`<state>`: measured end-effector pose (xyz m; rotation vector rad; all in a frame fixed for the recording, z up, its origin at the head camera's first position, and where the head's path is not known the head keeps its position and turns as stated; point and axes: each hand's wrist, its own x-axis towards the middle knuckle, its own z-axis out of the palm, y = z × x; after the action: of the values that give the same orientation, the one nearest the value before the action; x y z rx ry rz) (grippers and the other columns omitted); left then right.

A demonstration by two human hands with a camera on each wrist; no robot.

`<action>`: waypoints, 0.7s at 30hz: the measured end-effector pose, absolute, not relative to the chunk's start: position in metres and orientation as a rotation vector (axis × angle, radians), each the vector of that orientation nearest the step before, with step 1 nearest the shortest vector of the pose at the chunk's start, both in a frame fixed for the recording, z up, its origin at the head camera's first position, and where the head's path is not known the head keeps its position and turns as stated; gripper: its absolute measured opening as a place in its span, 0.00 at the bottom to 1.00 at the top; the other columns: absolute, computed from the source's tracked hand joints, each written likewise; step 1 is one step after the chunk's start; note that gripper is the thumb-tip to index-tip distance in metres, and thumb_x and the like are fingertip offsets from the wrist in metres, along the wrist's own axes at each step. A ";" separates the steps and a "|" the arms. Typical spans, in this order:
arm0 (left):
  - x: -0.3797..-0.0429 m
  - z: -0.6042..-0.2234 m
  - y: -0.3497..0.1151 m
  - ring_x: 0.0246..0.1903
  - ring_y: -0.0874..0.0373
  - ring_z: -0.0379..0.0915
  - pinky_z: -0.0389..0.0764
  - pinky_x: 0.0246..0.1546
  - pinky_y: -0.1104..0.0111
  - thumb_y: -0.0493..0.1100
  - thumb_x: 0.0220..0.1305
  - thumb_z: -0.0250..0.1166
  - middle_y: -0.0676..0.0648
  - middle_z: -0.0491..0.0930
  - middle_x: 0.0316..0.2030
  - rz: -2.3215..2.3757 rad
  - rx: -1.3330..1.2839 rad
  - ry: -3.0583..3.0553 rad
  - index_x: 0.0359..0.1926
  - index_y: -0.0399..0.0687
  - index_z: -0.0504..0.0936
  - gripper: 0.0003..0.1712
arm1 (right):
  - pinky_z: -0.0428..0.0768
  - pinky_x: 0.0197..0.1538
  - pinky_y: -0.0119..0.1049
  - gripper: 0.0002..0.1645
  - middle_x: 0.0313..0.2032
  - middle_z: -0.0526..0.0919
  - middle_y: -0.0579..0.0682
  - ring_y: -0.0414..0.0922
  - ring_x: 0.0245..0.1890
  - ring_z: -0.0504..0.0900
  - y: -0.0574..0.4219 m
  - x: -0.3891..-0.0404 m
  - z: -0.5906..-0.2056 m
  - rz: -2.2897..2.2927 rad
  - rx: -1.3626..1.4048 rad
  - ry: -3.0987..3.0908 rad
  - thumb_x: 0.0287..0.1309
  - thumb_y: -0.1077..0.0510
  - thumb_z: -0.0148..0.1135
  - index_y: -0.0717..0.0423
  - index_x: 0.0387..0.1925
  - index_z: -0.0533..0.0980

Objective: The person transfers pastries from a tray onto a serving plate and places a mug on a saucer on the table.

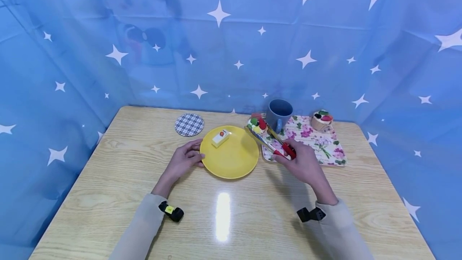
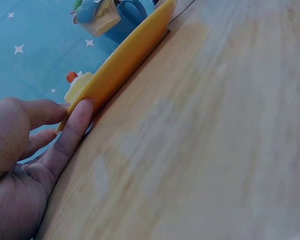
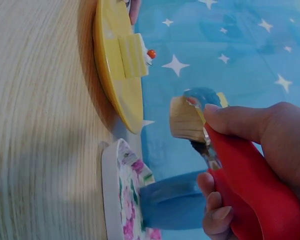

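**Tong Transfer: Cupcake Raised Beside the Plate**

The right hand (image 1: 303, 163) is gripping the red-handled tongs (image 3: 260, 185), its fingers curling around the handles. The tongs are clamping a fruit-topped cupcake (image 1: 257, 126), which is hanging clear of the table (image 1: 108, 179), between the yellow plate (image 1: 234, 163) and the flowered tray (image 1: 325, 147). The left hand (image 1: 184, 157) is pinching the plate's left rim, thumb and fingers bearing on opposite faces.

A slice of cake (image 1: 220, 138) is sitting on the plate, toward its upper left. The tray is supporting a blue mug (image 1: 272, 118) and a second cupcake (image 1: 320, 122). A checked coaster (image 1: 189, 125) is lying behind the left hand.

Step in hand: the cupcake is apparently undergoing transfer between tray and plate, most likely toward the plate, since the left hand is bracing it.

Next move: this probably calls for shifting the tongs leftward, maintaining even pressure, lowering the cupcake base-down onto the bare right side of the plate, and only then releasing.
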<state>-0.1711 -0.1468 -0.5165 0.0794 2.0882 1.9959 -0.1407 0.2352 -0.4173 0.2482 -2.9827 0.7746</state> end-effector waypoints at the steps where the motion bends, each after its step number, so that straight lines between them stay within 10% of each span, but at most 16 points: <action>1: -0.171 -0.517 -0.147 0.43 0.57 0.83 0.94 0.43 0.61 0.33 0.70 0.65 0.38 0.74 0.59 1.998 0.084 2.085 0.74 0.50 0.68 0.34 | 0.66 0.27 0.33 0.29 0.31 0.79 0.56 0.48 0.28 0.70 0.234 -0.141 -0.418 0.777 0.251 -2.983 0.59 0.43 0.74 0.58 0.53 0.80; 21: -0.170 -0.517 -0.148 0.41 0.58 0.82 0.94 0.42 0.60 0.33 0.70 0.65 0.38 0.74 0.58 1.994 0.111 2.088 0.75 0.51 0.68 0.35 | 0.71 0.28 0.32 0.32 0.31 0.80 0.53 0.46 0.29 0.72 0.223 -0.144 -0.433 0.833 0.279 -3.038 0.59 0.43 0.74 0.62 0.55 0.80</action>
<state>-0.1703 -0.1479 -0.5168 0.1109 2.0883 1.9936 -0.1444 0.2229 -0.4331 0.2788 -3.0381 0.8328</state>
